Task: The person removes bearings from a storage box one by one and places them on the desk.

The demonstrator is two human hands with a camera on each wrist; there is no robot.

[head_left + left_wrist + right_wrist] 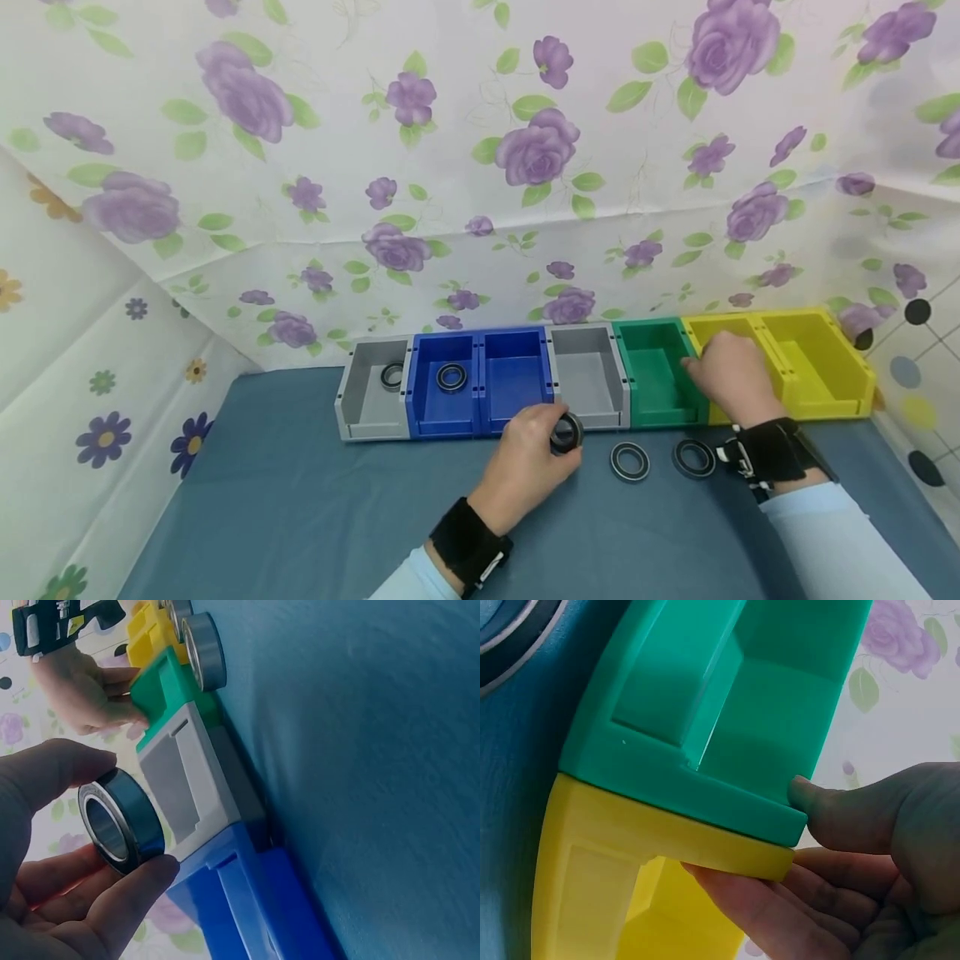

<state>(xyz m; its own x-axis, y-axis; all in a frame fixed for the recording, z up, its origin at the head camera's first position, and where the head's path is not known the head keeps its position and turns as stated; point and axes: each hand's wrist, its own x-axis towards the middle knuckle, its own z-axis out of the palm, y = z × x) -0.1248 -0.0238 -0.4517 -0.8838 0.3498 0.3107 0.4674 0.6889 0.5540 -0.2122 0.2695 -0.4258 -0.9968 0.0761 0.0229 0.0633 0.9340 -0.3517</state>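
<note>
My left hand (520,465) pinches a metal ball bearing (139,814) between thumb and fingertips, its ring face tilted, in front of the right blue bin (517,371) and the right grey bin (588,375). Over the joint of the green bin (654,375) and the left yellow bin (660,821), my right hand (733,379) grips their adjoining walls, thumb on the green side and fingers on the yellow side. Two more bearings lie flat on the table, one (616,467) before the green bin and another (678,461) nearer the right wrist.
The bins stand side by side along the back of the blue-covered table (300,500). One bearing (385,377) sits in the left grey bin (367,417), another (441,380) in the left blue bin (442,422). A second yellow bin (813,367) ends the row. Flowered sheeting (450,192) hangs behind.
</note>
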